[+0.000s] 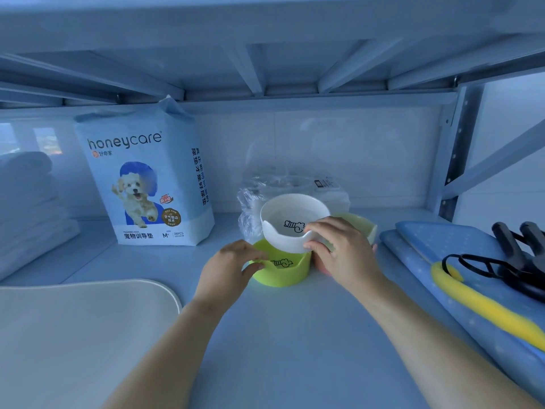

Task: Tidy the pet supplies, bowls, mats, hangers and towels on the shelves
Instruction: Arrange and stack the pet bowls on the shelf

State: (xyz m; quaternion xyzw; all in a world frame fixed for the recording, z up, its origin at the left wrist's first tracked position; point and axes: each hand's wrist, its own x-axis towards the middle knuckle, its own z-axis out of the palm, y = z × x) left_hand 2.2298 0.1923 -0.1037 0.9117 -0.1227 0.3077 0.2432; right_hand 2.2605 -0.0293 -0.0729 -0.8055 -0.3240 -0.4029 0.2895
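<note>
A white pet bowl with a black bone print is tilted above a green bowl that stands on the shelf. My right hand grips the white bowl by its near rim. My left hand holds the green bowl's left rim, thumb on the edge. A pale yellow bowl stands behind my right hand, and a pink one peeks out beneath it.
A honeycare pad bag stands at the back left beside folded white towels. A clear plastic-wrapped pack sits behind the bowls. A white mat lies front left. Blue mats with a yellow hanger and black hangers lie right.
</note>
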